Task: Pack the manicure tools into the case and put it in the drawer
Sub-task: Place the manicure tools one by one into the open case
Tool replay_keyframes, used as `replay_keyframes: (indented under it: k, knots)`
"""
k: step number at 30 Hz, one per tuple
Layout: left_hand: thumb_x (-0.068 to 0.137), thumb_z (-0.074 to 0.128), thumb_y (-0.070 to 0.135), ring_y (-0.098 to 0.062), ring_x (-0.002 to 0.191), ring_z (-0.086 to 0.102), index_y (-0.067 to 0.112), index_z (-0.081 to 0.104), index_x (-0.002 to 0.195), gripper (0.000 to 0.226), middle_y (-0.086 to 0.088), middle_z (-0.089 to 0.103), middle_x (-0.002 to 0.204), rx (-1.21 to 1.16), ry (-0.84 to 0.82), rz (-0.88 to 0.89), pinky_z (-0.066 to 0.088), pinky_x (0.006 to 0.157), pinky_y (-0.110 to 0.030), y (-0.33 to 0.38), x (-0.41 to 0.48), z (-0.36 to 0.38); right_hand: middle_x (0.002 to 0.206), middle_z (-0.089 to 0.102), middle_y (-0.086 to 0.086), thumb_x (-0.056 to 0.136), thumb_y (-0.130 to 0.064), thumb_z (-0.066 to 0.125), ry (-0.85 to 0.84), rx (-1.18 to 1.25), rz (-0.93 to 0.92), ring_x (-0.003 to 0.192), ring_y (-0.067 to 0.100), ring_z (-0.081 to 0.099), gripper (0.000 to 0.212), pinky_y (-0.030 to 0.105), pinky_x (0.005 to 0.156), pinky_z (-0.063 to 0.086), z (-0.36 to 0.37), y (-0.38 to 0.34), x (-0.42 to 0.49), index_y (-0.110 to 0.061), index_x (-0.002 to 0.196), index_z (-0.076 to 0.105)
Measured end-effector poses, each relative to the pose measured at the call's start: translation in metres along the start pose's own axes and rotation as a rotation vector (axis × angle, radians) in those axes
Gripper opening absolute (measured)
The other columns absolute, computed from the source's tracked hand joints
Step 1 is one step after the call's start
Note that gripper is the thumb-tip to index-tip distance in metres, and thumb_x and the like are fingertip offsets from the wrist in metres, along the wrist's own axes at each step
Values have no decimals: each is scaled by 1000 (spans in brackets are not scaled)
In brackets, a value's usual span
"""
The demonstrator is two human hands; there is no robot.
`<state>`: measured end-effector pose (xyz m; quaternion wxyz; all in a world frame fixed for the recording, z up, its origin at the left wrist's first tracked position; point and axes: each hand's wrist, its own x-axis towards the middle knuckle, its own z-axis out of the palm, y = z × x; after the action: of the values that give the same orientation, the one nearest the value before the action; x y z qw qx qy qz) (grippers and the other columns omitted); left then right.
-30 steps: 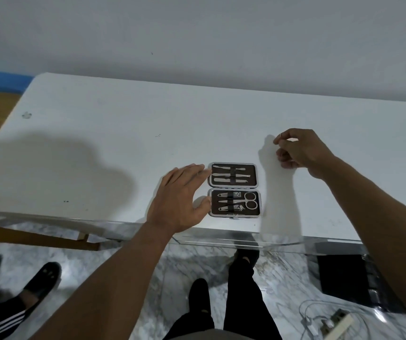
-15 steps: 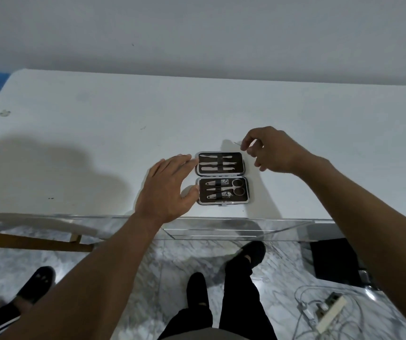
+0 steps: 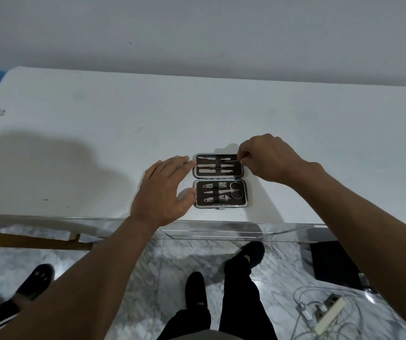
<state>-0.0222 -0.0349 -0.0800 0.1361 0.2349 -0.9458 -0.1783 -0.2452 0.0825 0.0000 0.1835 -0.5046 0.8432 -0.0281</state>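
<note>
The manicure case (image 3: 220,206) lies open flat on the white table (image 3: 98,133), dark lining up, near the front edge. Its far half holds thin metal picks under an elastic band; its near half holds scissors (image 3: 235,193), clippers and tweezers. My left hand (image 3: 165,190) rests against the case's left side with fingers spread, holding nothing. My right hand (image 3: 268,158) is at the far half's right end, its fingertips pinched on a thin metal tool (image 3: 232,162) lying across that half. The tool's right end is hidden by my fingers.
A clear acrylic drawer or ledge (image 3: 221,229) runs along the table's front edge. Below are a marble floor, my legs, another person's shoes (image 3: 35,280) at the left, a power strip with cables (image 3: 327,312) and a black box (image 3: 332,263) at the right.
My right hand has come left from the bare table beside the case to the far half's right end, carrying the thin tool over it. My left hand has stayed at the case's left side.
</note>
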Motion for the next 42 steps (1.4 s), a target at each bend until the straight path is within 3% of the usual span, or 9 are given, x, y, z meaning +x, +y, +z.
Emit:
replay_keyframes:
  k: [7, 15, 21, 31, 37, 42]
  knots:
    - [84, 45, 47, -12, 136, 37, 24, 48, 140, 61, 5, 47, 145, 3, 0, 2, 20, 114, -34, 1, -1, -1, 91, 71, 6, 86, -15, 58, -6, 39, -25, 86, 30, 63, 14, 37, 76, 52, 7, -4, 3, -18, 94, 69]
    - [84, 46, 46, -13, 136, 37, 25, 47, 140, 61, 6, 46, 145, 6, -7, 0, 22, 115, -36, 0, 0, -1, 102, 66, 12, 87, -3, 52, 43, 36, -71, 94, 31, 59, 24, 28, 71, 36, 7, -6, 1, -8, 102, 70]
    - [84, 46, 46, -14, 136, 39, 24, 48, 140, 61, 5, 47, 145, 3, -6, 2, 23, 115, -37, 0, 0, -1, 99, 68, 9, 84, -2, 49, 81, -2, -93, 90, 31, 61, 26, 34, 72, 47, 10, -6, 0, -13, 95, 70]
    - [83, 46, 47, -12, 136, 38, 24, 48, 140, 61, 6, 47, 145, -2, -7, 1, 21, 115, -35, 0, 0, -1, 97, 68, 10, 82, 3, 49, 113, -15, -134, 89, 31, 60, 27, 34, 74, 46, 16, -12, 7, -10, 94, 69]
    - [83, 45, 47, -12, 136, 38, 25, 47, 140, 61, 6, 47, 145, -3, -9, 0, 23, 115, -36, 0, 0, -1, 92, 68, 9, 79, 5, 49, 129, -17, -153, 85, 31, 60, 27, 31, 67, 41, 20, -14, 12, -11, 92, 67]
    - [83, 46, 47, -12, 135, 39, 24, 49, 139, 61, 6, 47, 144, -3, 1, 3, 23, 115, -36, 0, 0, -1, 95, 70, 10, 80, 7, 47, 143, -5, -170, 88, 33, 61, 31, 36, 73, 49, 23, -17, 14, -11, 97, 66]
